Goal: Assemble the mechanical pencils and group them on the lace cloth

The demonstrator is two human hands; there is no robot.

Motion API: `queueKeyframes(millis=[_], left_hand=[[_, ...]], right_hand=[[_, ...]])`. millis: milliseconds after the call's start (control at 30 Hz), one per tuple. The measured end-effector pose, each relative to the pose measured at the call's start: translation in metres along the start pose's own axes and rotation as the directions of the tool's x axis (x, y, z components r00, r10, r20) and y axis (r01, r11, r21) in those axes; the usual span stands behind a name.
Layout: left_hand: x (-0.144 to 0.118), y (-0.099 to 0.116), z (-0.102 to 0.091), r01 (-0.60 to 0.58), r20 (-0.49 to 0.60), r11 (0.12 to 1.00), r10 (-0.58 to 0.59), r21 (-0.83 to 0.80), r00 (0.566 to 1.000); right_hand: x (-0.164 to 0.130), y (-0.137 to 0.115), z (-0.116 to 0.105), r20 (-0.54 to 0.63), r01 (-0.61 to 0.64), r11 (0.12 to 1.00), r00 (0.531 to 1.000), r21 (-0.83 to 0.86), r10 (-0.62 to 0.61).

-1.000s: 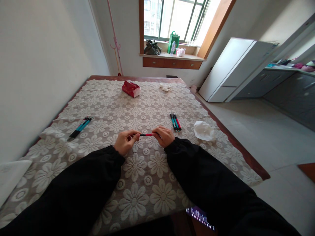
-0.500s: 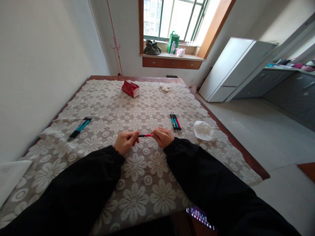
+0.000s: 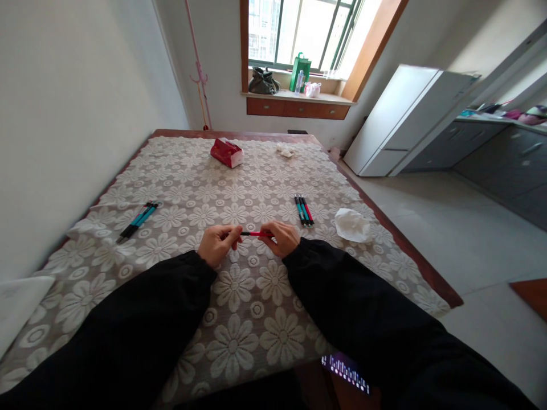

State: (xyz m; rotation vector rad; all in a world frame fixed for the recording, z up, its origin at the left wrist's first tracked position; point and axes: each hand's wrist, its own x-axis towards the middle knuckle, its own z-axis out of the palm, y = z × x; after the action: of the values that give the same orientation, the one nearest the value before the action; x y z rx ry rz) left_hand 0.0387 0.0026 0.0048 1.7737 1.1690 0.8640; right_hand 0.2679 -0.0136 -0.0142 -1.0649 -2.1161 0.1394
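A red and black pen (image 3: 255,233) lies level between my two hands, above the tablecloth (image 3: 235,341). My left hand (image 3: 219,244) pinches its black end between thumb and fingers. On the red end, the fingers of my right hand (image 3: 280,238) are closed, and the tip there is partly hidden. Just beyond my right hand, several pens (image 3: 303,210), teal and red with black ends, lie side by side. Over to the left rests a small group of teal and black pens (image 3: 139,221).
A crumpled white tissue (image 3: 352,225) lies right of the pens. Farther back are a red tissue pack (image 3: 226,153) and a small whitish crumpled thing (image 3: 285,150). A white sheet (image 3: 21,304) is at the left edge. A lit screen (image 3: 346,373) shows below the table's front edge.
My right hand's fingers have shifted along the pen, and more of its red part shows. My left hand keeps its grip on the black end.
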Motion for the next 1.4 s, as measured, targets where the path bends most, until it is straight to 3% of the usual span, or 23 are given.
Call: queueKeyframes(millis=[100, 233, 367, 567, 767, 1033, 1267, 1400], left_hand=[[-0.0011, -0.0014, 0.0005, -0.02, 0.033, 1.0, 0.019, 0.02, 0.999], [-0.0013, -0.0036, 0.0042, -0.095, -0.015, 0.994, 0.096, 0.057, 0.995], [-0.0006, -0.0034, 0.004, -0.076, -0.02, 0.995, 0.077, 0.063, 0.997], [-0.0012, -0.0025, -0.0005, -0.059, 0.008, 0.996, 0.059, 0.064, 0.998], [-0.002, -0.0031, 0.0043, -0.173, -0.036, 0.977, 0.179, 0.122, 0.983], [-0.0016, -0.0028, 0.0008, -0.092, 0.016, 0.987, 0.09, 0.13, 0.996], [-0.0012, -0.0031, 0.0024, -0.145, -0.006, 0.982, 0.147, 0.123, 0.989], [-0.0017, -0.0011, 0.0013, -0.115, 0.01, 0.991, 0.115, 0.062, 0.993]], right_hand=[[-0.0005, -0.0004, -0.0005, -0.008, 0.025, 0.999, 1.0, -0.02, -0.025], [-0.0012, 0.0002, -0.0002, 0.012, -0.026, 0.994, 1.0, -0.104, 0.027], [-0.0007, 0.0, 0.0017, 0.032, -0.079, 0.994, 0.996, -0.072, 0.082], [0.0019, -0.0001, 0.0006, 0.077, 0.01, 1.0, 0.997, -0.025, -0.008], [0.0008, -0.0011, -0.0018, 0.07, 0.004, 0.985, 0.998, -0.17, 0.008], [0.0023, 0.0004, 0.0013, 0.049, 0.012, 0.984, 0.999, -0.175, -0.003], [0.0002, 0.0015, 0.0014, 0.098, -0.017, 0.982, 0.995, -0.188, 0.036], [0.0006, 0.0017, 0.0014, 0.056, -0.012, 0.987, 0.998, -0.16, 0.021]])
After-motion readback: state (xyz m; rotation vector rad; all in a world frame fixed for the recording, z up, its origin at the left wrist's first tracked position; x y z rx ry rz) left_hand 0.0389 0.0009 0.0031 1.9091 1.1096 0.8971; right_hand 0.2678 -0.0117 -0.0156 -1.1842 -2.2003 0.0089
